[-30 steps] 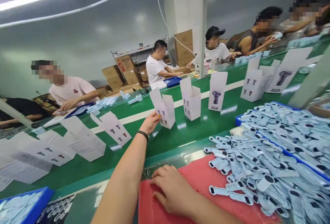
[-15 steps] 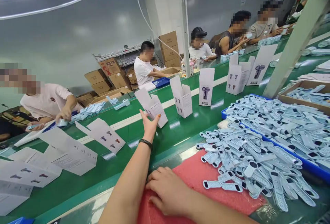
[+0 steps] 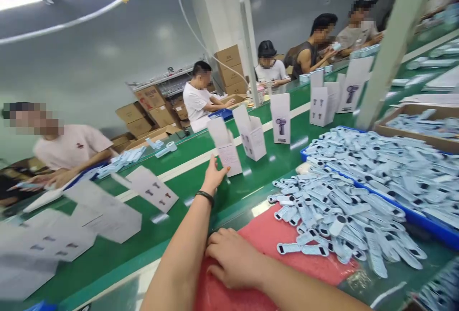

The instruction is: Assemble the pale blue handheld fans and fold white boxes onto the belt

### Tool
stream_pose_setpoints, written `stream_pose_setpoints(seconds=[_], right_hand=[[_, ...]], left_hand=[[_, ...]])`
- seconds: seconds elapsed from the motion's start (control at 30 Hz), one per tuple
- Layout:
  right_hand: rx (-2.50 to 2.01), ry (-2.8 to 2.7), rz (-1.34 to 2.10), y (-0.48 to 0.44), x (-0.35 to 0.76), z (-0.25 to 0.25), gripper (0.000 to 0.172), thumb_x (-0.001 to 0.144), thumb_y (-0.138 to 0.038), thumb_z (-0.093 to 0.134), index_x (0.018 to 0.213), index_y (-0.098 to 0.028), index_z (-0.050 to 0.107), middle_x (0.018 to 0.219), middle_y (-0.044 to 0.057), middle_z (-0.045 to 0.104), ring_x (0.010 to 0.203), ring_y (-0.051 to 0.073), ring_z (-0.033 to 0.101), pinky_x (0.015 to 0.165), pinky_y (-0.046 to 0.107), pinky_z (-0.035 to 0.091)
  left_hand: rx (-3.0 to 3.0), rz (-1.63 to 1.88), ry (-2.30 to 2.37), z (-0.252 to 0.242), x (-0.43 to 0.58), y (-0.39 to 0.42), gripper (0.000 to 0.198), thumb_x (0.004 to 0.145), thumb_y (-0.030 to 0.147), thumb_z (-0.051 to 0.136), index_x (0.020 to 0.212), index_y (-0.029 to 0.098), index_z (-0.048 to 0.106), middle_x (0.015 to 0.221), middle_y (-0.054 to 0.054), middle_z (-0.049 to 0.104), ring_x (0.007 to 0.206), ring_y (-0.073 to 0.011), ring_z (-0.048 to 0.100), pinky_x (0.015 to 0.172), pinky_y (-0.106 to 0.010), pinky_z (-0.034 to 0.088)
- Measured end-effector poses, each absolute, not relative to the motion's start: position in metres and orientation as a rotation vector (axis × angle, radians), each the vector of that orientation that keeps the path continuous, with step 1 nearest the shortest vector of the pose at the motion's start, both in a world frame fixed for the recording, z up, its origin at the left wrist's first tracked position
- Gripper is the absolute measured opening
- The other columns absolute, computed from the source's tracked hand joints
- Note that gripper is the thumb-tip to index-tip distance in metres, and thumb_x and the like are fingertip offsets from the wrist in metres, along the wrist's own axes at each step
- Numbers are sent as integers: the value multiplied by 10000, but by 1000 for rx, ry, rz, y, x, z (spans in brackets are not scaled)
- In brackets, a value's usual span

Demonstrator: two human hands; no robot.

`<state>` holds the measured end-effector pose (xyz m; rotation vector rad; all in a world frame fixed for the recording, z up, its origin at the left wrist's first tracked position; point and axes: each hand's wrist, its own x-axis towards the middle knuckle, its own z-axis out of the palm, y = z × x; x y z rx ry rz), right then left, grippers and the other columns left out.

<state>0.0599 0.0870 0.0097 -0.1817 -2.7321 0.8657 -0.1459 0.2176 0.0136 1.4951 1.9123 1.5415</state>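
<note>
My left hand [image 3: 214, 177] reaches over the green conveyor belt [image 3: 193, 184], its thumb and fingers apart at the lower left side of an open white box [image 3: 229, 157]. Whether the fingertips touch that box is hard to tell. Closer to me, my right hand [image 3: 233, 257] rests with curled fingers on a red cloth [image 3: 258, 229], against my left forearm; its fingertips are partly hidden. Another open white box [image 3: 255, 139] stands just right of the first, and a white box with a fan picture [image 3: 281, 119] is further right.
Pale blue strap-like pieces [image 3: 322, 206] pile up at right, beside and over a blue tray [image 3: 423, 222]. A metal post [image 3: 398, 48] rises behind them. More white boxes [image 3: 152, 189] stand at left. Several people sit across the belt.
The view has shifted slightly. The box by my left hand stands more upright and nearer the box on its right. My left hand has moved a little right; my right hand stays on the cloth.
</note>
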Motion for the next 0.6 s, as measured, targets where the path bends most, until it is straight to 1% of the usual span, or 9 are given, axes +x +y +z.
stream_pose_setpoints(seconds=[0.07,0.1,0.17,0.23,0.27,0.33,0.43,0.53,0.6], right_hand=[[-177,-2698,930,86,62,9,272,939,-364,614,1158,-216,681,1184,69,650,1121,288,560,952,457,479],[-166,-2688,955,85,63,9,275,939,-345,609,1176,-225,679,1188,67,650,1126,288,558,962,459,474],[-142,-2684,974,84,64,9,280,938,-317,595,1189,-230,681,1188,67,651,1125,286,553,978,463,463],[-128,-2689,972,83,65,10,274,935,-305,590,1177,-223,688,1191,69,651,1126,286,548,987,465,454],[-128,-2692,972,82,66,11,270,933,-304,593,1169,-219,691,1196,70,650,1128,286,546,989,463,451],[-141,-2696,983,80,67,11,265,932,-304,598,1163,-214,693,1206,71,649,1134,285,545,988,456,448],[-155,-2690,1000,79,67,12,262,938,-298,590,1165,-216,691,1209,66,652,1134,278,546,995,448,441],[-154,-2668,1019,78,67,11,265,935,-289,591,1172,-217,688,1223,58,649,1144,267,543,1004,432,434],[-154,-2661,1037,79,67,11,261,930,-285,598,1166,-220,691,1227,53,650,1149,261,541,1008,422,431]], left_hand=[[1508,1562,2132,18,-143,200,808,684,305,846,1397,141,502,1402,-234,558,1302,-399,535,1094,-556,433],[1529,1586,2238,22,-142,187,781,695,292,837,1388,141,512,1431,-227,533,1350,-395,488,1147,-558,375],[1565,1668,2440,31,-142,152,702,746,303,802,1373,165,519,1480,-184,489,1435,-356,381,1235,-530,237],[1513,1778,2641,40,-146,113,652,810,352,756,1379,184,486,1496,-163,454,1465,-329,319,1257,-519,169],[1436,1836,2739,43,-151,95,655,833,378,736,1391,181,453,1494,-172,437,1462,-330,311,1252,-529,175],[1206,1929,2910,45,-162,66,732,844,405,727,1434,170,362,1487,-199,402,1444,-345,317,1224,-552,224],[853,1943,3050,40,-181,50,953,774,408,810,1497,153,243,1451,-228,411,1399,-379,358,1179,-574,288],[613,1878,3061,32,-198,63,1138,679,435,896,1526,139,196,1453,-254,417,1403,-427,350,1172,-607,283],[478,1871,3042,28,-207,77,1196,666,455,905,1545,148,154,1499,-260,365,1432,-446,300,1182,-628,253]])
